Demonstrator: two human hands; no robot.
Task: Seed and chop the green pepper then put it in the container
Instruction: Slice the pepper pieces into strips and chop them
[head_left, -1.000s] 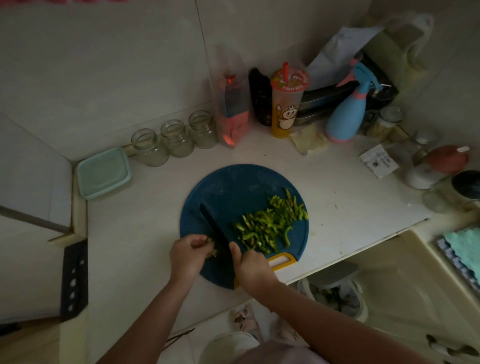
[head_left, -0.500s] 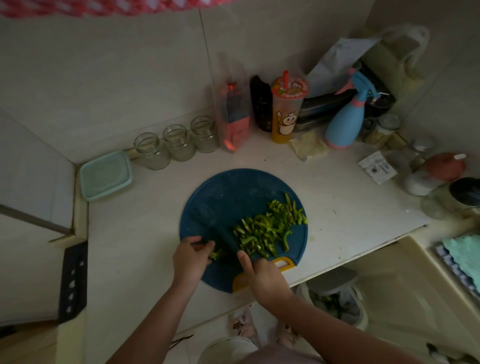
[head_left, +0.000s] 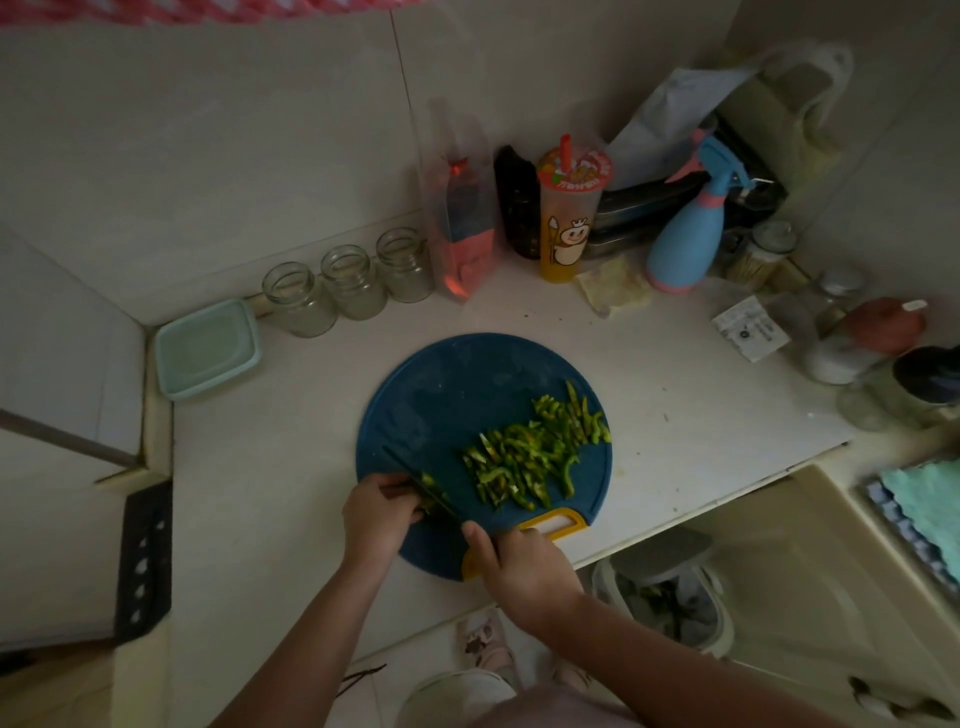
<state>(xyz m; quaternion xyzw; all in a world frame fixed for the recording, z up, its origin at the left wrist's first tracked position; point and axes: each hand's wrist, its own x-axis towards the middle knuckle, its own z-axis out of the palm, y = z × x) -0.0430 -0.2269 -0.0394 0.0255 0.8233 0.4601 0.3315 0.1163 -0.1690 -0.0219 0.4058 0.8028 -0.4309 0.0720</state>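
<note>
On the blue cutting board (head_left: 457, 384), the chopped strips of green pepper (head_left: 535, 452) are piled toward 4 o'clock. One small uncut piece (head_left: 428, 491) is found at 7 o'clock, near the rim. This piece is pinched under the curled fingers of the left hand (head_left: 382, 512). The knife (head_left: 402, 465) is gripped by the right hand (head_left: 524, 566), whose fingers are wrapped round the handle, which is mostly hidden. The blade is pointed toward 10 o'clock and laid against the piece.

Because the piece is small, the fingertips should be kept tucked back, so that only the knuckles are met by the blade. Thin, even cuts should be made, matched to the strips already lying there.

The container (head_left: 205, 348) is placed well apart from the board, at its 10 o'clock. Nothing green is seen in it, so the filling is judged not yet begun.
</note>
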